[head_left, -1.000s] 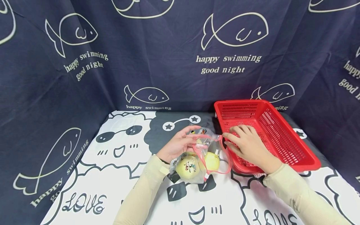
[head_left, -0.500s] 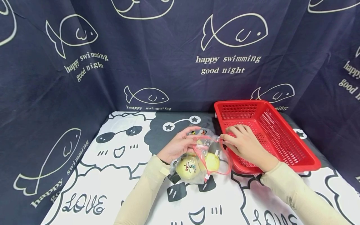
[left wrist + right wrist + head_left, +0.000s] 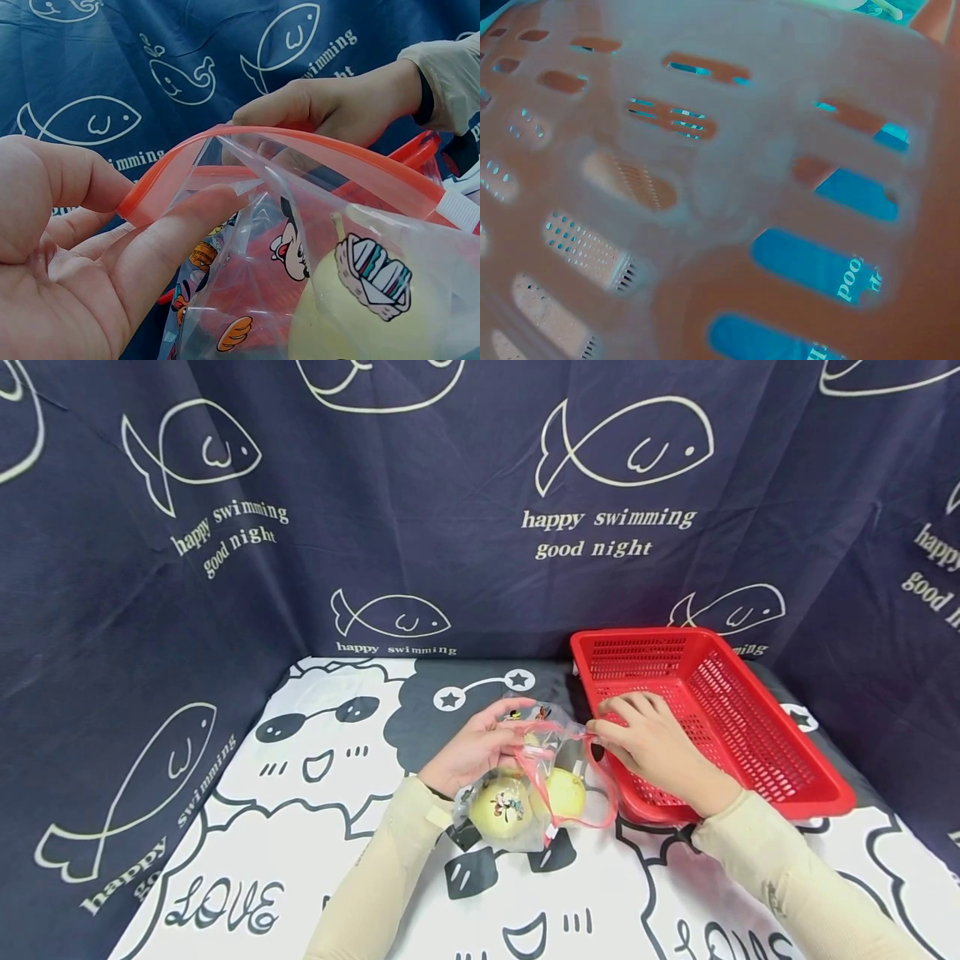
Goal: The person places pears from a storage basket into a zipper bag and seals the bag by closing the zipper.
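Note:
In the head view, a clear plastic zip bag (image 3: 538, 831) with a pink-red zip edge and cartoon prints stands on the cloth. Inside it are pale yellow pears; one pear (image 3: 498, 814) sits at the front and another pear (image 3: 566, 792) to its right. My left hand (image 3: 472, 750) holds the bag's rim from the left, its thumb (image 3: 176, 232) inside the mouth and fingers outside. At the mouth's right corner, my right hand (image 3: 654, 750) pinches the edge with thumb and fingertips. The right wrist view shows mostly blurred slots, so its fingers are hidden there.
A red perforated basket (image 3: 813, 768) stands to the right, partly beneath my right hand. White and dark printed cloth (image 3: 405, 860) covers the table. Dark blue fish-print curtains (image 3: 450, 527) close off the back and sides.
My right hand has shifted slightly left, and the bag's corner at its fingertips sits a little lower. The left hand and the pears stay nearly in place.

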`<state>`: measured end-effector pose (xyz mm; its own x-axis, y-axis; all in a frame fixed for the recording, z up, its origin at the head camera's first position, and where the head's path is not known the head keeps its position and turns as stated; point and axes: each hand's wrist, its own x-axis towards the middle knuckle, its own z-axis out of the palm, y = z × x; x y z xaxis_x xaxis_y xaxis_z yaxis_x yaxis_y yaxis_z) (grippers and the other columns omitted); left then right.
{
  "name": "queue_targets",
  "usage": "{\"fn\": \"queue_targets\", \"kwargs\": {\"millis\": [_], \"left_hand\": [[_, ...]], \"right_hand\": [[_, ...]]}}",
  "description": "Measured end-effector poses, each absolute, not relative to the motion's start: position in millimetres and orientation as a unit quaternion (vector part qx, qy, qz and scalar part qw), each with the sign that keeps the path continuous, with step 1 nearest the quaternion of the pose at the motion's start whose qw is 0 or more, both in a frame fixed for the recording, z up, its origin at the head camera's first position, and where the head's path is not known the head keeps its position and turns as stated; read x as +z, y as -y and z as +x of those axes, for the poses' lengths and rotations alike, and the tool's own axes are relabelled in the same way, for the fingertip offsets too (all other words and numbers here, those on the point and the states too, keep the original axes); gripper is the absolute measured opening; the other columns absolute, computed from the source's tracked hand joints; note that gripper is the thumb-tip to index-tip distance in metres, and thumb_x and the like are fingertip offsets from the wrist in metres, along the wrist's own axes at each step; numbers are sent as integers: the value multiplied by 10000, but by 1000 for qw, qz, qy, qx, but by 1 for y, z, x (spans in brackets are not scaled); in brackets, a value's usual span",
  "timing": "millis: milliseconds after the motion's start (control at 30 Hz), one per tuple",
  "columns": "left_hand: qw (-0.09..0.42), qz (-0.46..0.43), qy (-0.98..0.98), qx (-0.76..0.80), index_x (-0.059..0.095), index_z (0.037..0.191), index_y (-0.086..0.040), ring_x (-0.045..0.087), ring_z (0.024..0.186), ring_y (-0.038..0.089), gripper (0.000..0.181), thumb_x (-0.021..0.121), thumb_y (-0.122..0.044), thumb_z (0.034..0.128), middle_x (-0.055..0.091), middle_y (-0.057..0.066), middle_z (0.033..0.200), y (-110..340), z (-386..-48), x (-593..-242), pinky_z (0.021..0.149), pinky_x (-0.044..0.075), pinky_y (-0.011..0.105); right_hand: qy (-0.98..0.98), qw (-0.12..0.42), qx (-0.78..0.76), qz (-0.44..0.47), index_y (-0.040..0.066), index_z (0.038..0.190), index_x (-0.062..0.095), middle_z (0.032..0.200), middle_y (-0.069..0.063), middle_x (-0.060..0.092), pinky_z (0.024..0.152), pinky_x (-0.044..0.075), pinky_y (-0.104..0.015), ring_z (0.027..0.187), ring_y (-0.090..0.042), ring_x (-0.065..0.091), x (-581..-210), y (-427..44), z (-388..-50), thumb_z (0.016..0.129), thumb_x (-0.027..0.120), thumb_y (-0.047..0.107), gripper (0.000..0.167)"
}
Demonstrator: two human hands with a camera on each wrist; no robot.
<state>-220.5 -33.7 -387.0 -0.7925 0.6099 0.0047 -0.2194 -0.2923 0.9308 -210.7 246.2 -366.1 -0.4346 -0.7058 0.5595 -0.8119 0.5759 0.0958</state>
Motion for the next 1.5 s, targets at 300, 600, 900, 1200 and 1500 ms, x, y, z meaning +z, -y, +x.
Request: {"fn": "queue_targets", "kwargs": {"millis": [300,600,900,1200,1500], "left_hand": [[255,196,-518,792,256,1501,42,725,896,223,572,376,127,948,636,133,1218,34,-221,-388,707,588,310],[253,188,-513,798,391,1445,-38,719,951,297,515,387,129,958,624,186,1273,35,-220,-387,756,589,361],[248,184,-530,790,373,1457,-26,724,931,241,539,421,134,945,461,366,1379,38,-218,-383,740,587,337],[236,180,-547,783,328,1489,-1,728,894,213,586,456,104,927,651,115,1234,42,-222,-385,667,573,291],[229,191,-559,773,370,1458,-27,725,849,201,543,438,86,932,617,183,1291,47,-220,-378,646,562,280]], "right_hand": [[835,288,105,457,149,1031,637,1031,-134,601,866,406,-557,980,-362,547,-368,-245,-212,946,645,183,92],[828,300,127,456,139,1016,633,996,-118,600,856,414,-548,950,-339,551,-367,-243,-213,1060,311,418,429],[815,321,152,458,118,986,645,947,-100,587,827,409,-511,899,-316,542,-362,-238,-210,1067,365,368,384],[815,323,169,451,105,989,656,966,-87,602,811,405,-486,924,-310,546,-360,-236,-210,1064,375,369,393],[813,334,172,445,81,990,654,957,-92,605,796,408,-478,927,-310,549,-358,-233,-209,1063,377,367,405]]}}
